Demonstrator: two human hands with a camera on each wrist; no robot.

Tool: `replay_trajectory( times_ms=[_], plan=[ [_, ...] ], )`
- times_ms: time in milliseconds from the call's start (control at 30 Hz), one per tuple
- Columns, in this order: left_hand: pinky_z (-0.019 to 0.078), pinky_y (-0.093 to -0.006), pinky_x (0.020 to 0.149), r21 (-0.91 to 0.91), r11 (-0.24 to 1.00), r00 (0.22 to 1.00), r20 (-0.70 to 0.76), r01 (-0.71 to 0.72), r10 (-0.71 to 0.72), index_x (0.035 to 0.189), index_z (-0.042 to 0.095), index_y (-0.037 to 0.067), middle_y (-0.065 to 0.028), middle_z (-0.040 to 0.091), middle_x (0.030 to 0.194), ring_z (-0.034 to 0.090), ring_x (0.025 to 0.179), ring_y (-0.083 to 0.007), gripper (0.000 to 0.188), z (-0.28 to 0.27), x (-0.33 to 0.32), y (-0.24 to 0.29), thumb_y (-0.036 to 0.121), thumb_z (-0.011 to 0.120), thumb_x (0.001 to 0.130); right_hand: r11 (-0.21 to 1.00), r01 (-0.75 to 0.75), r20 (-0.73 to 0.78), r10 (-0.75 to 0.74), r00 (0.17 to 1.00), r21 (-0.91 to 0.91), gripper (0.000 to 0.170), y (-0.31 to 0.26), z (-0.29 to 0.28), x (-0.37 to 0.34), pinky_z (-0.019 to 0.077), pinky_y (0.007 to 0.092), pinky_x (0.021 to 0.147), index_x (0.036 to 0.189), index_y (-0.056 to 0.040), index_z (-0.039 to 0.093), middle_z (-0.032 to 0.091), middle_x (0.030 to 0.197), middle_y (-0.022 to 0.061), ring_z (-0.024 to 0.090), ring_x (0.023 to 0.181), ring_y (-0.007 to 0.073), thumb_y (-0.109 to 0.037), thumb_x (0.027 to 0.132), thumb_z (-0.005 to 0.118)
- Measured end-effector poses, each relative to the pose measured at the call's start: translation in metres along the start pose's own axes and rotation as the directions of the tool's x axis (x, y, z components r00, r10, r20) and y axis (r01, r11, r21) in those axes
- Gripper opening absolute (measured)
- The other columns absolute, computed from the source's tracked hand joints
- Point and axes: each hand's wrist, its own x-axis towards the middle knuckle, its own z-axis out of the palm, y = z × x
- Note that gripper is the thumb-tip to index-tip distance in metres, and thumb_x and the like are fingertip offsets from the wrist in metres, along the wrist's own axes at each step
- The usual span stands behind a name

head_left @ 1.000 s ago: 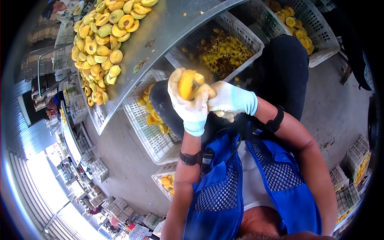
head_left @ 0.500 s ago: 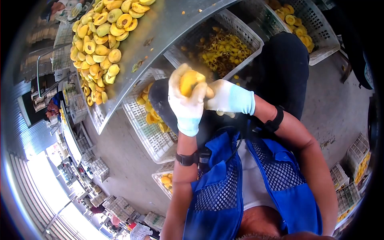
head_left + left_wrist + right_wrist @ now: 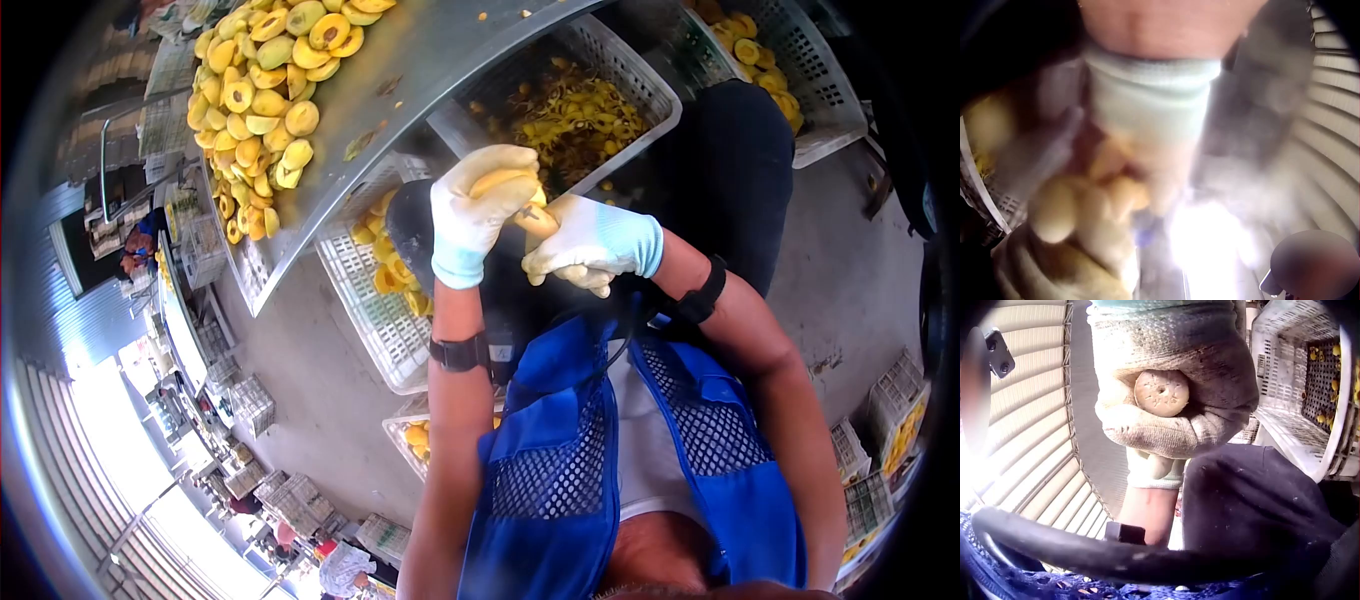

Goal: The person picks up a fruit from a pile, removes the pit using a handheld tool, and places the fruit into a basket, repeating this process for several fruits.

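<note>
In the head view, my gloved left hand (image 3: 475, 210) curls over a yellow fruit piece (image 3: 508, 182), partly covering it. My gloved right hand (image 3: 595, 240) sits just right of it, fingers curled. The right wrist view shows that hand (image 3: 1172, 369) gripping a round handle, its pale end (image 3: 1162, 393) poking out of the fist; the tool's other end is hidden. A tan, rounded piece (image 3: 537, 220) lies between the hands; I cannot tell if it is thumb or handle. The left wrist view is blurred, with orange fruit (image 3: 1124, 192) near the fingers.
A metal table (image 3: 400, 75) at upper left bears a heap of halved yellow fruit (image 3: 265, 105). Beyond my hands stands a crate (image 3: 655, 125) of yellow scraps (image 3: 585, 120). Crates of fruit stand at left (image 3: 375, 330) and upper right (image 3: 830, 135), beside my knees.
My left hand has turned, its fingers now folded over the fruit, which shows less. My right hand has shifted slightly right and down. The whole head view has moved a little.
</note>
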Motion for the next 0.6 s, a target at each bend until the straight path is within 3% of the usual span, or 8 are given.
replay_trajectory(
  times_ms=[67,167,300,400,500,533,567,600],
  plan=[
    [0.0601,-0.0312,0.084,0.046,0.998,0.996,0.084,0.038,-0.042,0.112,0.073,-0.006,-0.0165,0.076,0.106,0.073,0.092,-0.0206,0.030,-0.006,0.006,0.002,0.005,0.076,0.085,0.996,0.011,0.042,-0.014,0.999,0.088,0.020,-0.002,0.000,-0.001,0.0393,0.0284,0.032,0.087,0.0042,0.067,0.051,0.054,0.0024,0.046,0.034,0.0122,-0.015,0.088,0.074],
    [0.0602,-0.0310,0.083,0.057,0.998,0.992,0.121,0.021,-0.027,0.113,0.073,-0.006,-0.0171,0.076,0.106,0.074,0.090,-0.0209,0.031,-0.006,0.012,0.001,0.003,0.075,0.084,0.989,0.016,0.082,-0.028,0.996,0.144,0.024,0.001,-0.001,0.000,0.0362,0.0278,0.031,0.088,0.0058,0.066,0.048,0.052,0.0018,0.044,0.033,0.0110,-0.017,0.092,0.074],
    [0.0622,-0.0381,0.079,-0.228,0.969,0.981,0.148,-0.091,0.127,0.110,0.074,-0.003,-0.0229,0.075,0.105,0.074,0.087,-0.0297,0.027,-0.006,0.020,-0.023,0.005,0.074,0.084,0.990,0.040,0.092,-0.053,0.994,0.138,0.024,0.001,-0.001,0.003,0.0356,0.0269,0.032,0.089,0.0054,0.067,0.047,0.052,0.0009,0.043,0.033,0.0103,-0.018,0.093,0.072],
    [0.0624,-0.0419,0.079,-0.413,0.903,0.962,0.179,-0.115,0.205,0.114,0.072,0.003,-0.0236,0.073,0.107,0.073,0.089,-0.0347,0.027,-0.003,0.024,-0.038,0.019,0.073,0.092,0.987,0.068,0.115,-0.085,0.990,0.145,0.024,0.002,0.000,0.006,0.0371,0.0270,0.033,0.089,0.0055,0.067,0.048,0.052,0.0010,0.044,0.034,0.0102,-0.017,0.093,0.072],
    [0.0619,-0.0434,0.078,-0.719,0.681,0.966,0.051,-0.141,0.254,0.122,0.069,0.010,-0.0225,0.070,0.111,0.071,0.091,-0.0367,0.036,0.011,0.018,-0.051,0.038,0.067,0.099,0.987,0.156,0.190,-0.158,0.969,0.029,0.024,-0.009,0.004,-0.001,0.0387,0.0272,0.034,0.091,0.0071,0.067,0.049,0.051,0.0012,0.045,0.035,0.0099,-0.016,0.095,0.071],
    [0.0616,-0.0449,0.078,-0.585,0.779,0.974,-0.146,-0.226,0.173,0.128,0.065,0.012,-0.0215,0.068,0.115,0.069,0.093,-0.0376,0.048,0.007,0.013,-0.054,0.052,0.061,0.102,0.964,0.200,0.209,-0.235,0.949,0.176,0.025,-0.006,0.000,0.000,0.0396,0.0271,0.035,0.092,0.0090,0.067,0.049,0.051,0.0011,0.044,0.035,0.0097,-0.016,0.096,0.070],
    [0.0614,-0.0473,0.076,-0.700,0.692,0.984,-0.135,-0.176,0.114,0.127,0.066,0.011,-0.0216,0.068,0.115,0.068,0.095,-0.0377,0.046,-0.008,0.009,-0.051,0.049,0.062,0.102,0.949,0.231,0.147,-0.265,0.953,0.216,0.027,-0.008,-0.001,-0.004,0.0396,0.0274,0.035,0.094,0.0103,0.067,0.049,0.051,0.0010,0.043,0.034,0.0098,-0.017,0.097,0.070],
    [0.0628,-0.0484,0.074,-0.650,0.726,0.974,-0.179,-0.226,0.143,0.129,0.066,0.010,-0.0208,0.068,0.117,0.070,0.099,-0.0412,0.045,-0.029,0.003,-0.043,0.046,0.063,0.102,0.936,0.226,0.101,-0.261,0.960,0.269,0.028,-0.009,-0.002,-0.003,0.0397,0.0277,0.035,0.095,0.0100,0.067,0.048,0.050,0.0011,0.042,0.034,0.0101,-0.018,0.097,0.070]
  ],
)
